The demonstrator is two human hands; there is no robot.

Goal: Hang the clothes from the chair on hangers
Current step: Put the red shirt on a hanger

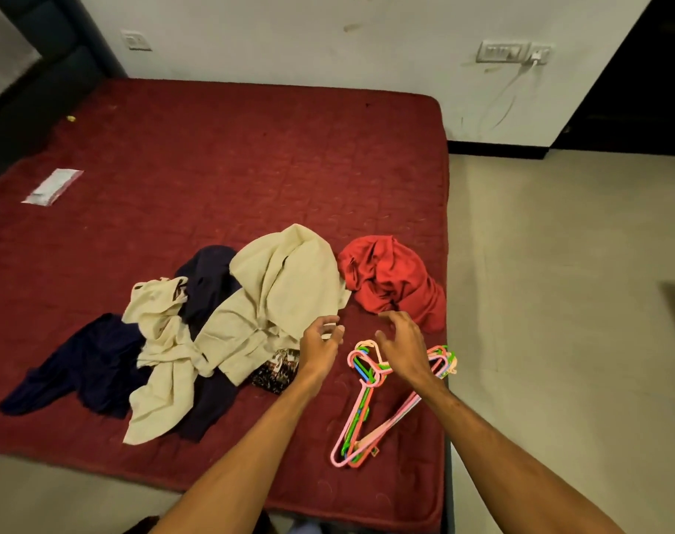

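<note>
**Left hand** [322,341]: fingers loosely curled, holding nothing. It is poised just beside the near hem of the cream garment [286,287]; whether it touches cannot be told.

**Right hand** [403,343]: fingers spread and half bent, empty, above the hook ends of the hangers [361,414].

**Hangers:** one bundle of pink, green and orange plastic. It lies flat by the right edge of the mattress [212,148], toward the near right corner. None carries a garment.

**Clothes, all crumpled on the mattress:**
- cream garment, middle of the near half
- red garment [390,279], beside it at the right edge
- second cream piece [155,341] and navy garment [93,364], tangled together toward the near left
- patterned piece [274,373], partly under the cream garment

**Chair:** not in view.

**Progress, as judged:** hanging has not begun. The clothes and hangers are laid out together, so every garment is left to do. Picking one hanger and one garment looks like the step in hand.

**Elsewhere:** white packet [52,186] near the left edge.
</note>
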